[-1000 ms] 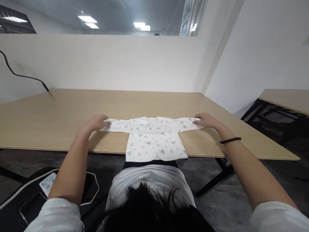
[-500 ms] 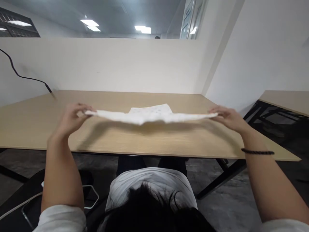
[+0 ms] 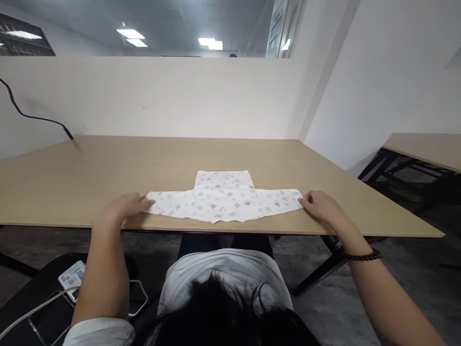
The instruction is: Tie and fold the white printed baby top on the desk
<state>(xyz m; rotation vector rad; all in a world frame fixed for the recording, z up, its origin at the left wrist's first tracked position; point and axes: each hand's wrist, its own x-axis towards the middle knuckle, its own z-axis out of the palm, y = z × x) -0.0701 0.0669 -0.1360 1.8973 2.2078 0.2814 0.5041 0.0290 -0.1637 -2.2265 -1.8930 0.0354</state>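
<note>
A small white baby shirt (image 3: 225,204) with a print of flowers lies flat on the wooden table, close to its front edge. Its two sleeves stretch out sideways, and the narrower body part points towards the wall. My left hand (image 3: 130,205) pinches the end of the left sleeve between thumb and fingers. At the other end, my right hand (image 3: 317,204) grips the right sleeve's cuff the same way. A dark beaded bracelet sits on my right wrist.
The table (image 3: 162,158) reaches back to a white partition (image 3: 187,96). A black cable (image 3: 39,117) hangs at the left. On a dark chair at lower left lie a white device (image 3: 72,276) and a white cable (image 3: 36,305). A second table (image 3: 425,146) stands at right.
Both hands have come down and nearer to me with the shirt, which was held up and seen nearly edge-on. It now rests spread on the table, its print showing.
</note>
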